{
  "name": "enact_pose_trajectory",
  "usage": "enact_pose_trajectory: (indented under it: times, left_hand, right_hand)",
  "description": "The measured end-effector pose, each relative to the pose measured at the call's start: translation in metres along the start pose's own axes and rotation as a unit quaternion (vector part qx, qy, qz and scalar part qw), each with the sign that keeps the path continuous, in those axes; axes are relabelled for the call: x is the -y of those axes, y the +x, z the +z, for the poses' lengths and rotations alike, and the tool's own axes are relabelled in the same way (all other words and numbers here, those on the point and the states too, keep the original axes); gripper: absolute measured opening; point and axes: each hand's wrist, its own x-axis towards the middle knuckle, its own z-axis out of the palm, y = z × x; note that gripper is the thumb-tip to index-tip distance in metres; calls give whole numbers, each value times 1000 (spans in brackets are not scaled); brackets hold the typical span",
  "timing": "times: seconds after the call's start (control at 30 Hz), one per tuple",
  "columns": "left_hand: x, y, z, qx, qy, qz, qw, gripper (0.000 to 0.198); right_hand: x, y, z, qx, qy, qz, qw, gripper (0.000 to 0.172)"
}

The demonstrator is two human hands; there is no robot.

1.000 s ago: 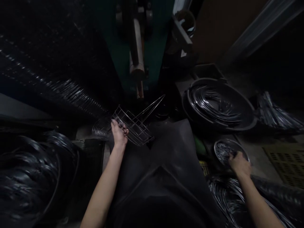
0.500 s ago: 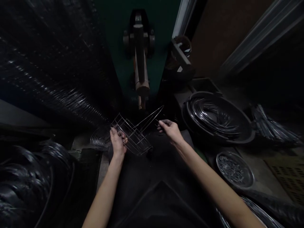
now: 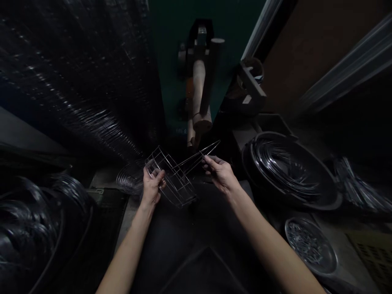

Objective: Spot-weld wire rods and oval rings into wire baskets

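Left hand (image 3: 152, 185): closed, with the thumb on top, gripping the near-left end of a silvery, open-grid wire basket (image 3: 178, 190). The basket is held tilted in mid-view, above a dark, smooth covering (image 3: 196, 232) spread over the lap. A narrow, pointed loop of silvery wire (image 3: 211, 145) projects from it to the upper right.

Right hand (image 3: 223, 174): thumb and fingers drawn together at the wire loop. Whether they grip the loop itself, or a small piece against it, cannot be told.

Ahead of the basket, a thick, pale metal cylinder (image 3: 200, 92) stands out from a dark green machine panel (image 3: 171, 49), with a thinner coppery rod (image 3: 190, 132) below its end.

Right side: a large black basin (image 3: 332, 200) contains coils of shiny wire (image 3: 263, 167). A bundle of thin metal rods (image 3: 355, 183) lies just beside it. Nearer the person, a round metal bowl (image 3: 332, 263) holds many small metal pieces (image 3: 304, 243).

Left side: a row of shiny wire rings (image 3: 101, 122) slants toward the basket; further wire coils (image 3: 27, 228) fill a dark tub.
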Motion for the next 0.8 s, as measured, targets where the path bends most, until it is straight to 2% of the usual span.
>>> enact_pose_trajectory:
  times: [0.23, 0.6, 0.8]
  left_hand:
    - [-1, 6, 3, 0, -9, 1, 1000, 76]
    - [-9, 9, 8, -20, -6, 2, 1000, 80]
    - [-20, 12, 10, -32, 5, -3, 999, 80]
  right_hand:
    - [2, 0, 7, -24, -6, 20, 1000, 30]
    - [8, 1, 20, -45, 1, 45, 998, 10]
    - [7, 7, 22, -29, 12, 45, 998, 10]
